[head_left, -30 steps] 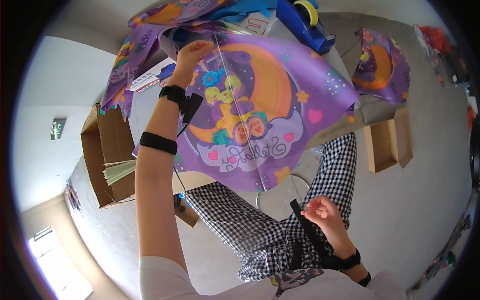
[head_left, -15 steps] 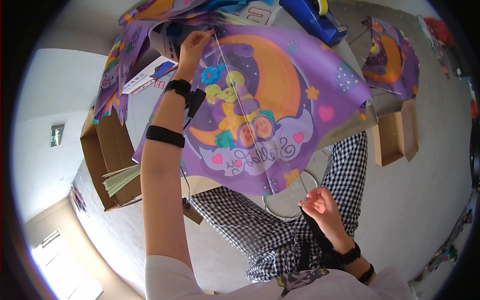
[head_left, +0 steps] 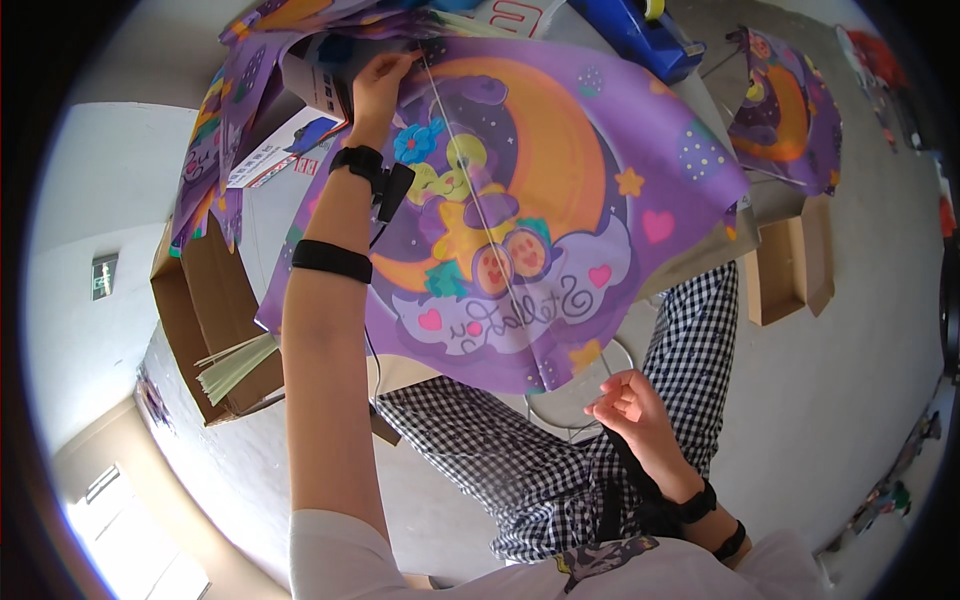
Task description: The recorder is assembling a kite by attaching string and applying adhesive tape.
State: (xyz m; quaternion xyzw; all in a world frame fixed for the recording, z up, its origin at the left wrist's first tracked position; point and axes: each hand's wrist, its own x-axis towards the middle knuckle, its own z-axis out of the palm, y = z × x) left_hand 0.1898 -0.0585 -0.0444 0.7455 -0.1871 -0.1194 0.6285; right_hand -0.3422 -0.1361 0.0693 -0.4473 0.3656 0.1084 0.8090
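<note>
A purple sheet (head_left: 640, 105) printed with a bear, a moon and stars lies spread before me, roughly diamond-shaped. A thin straight rod (head_left: 510, 283) runs down its middle from the far corner to the near one. My left hand (head_left: 378, 90) is closed in a pinch on the sheet's far corner, at the rod's end. Below the near corner, apart from the sheet, hovers my right hand (head_left: 632, 418). Its fingers are curled with the tips close together; whatever they hold, if anything, is too small to make out.
Similar purple sheets hang at the far left (head_left: 205, 150) and right (head_left: 790, 105). A blue tape dispenser (head_left: 640, 42) sits at the far edge. Left stands a cardboard box (head_left: 215, 310) with pale sticks (head_left: 238, 368); right, another open box (head_left: 785, 265). A round stool (head_left: 560, 408) shows between my knees.
A thin strip that ran from my right hand to the sheet's near edge no longer shows. The sheet's far corner and my left hand have shifted slightly away; my right hand has barely moved.
</note>
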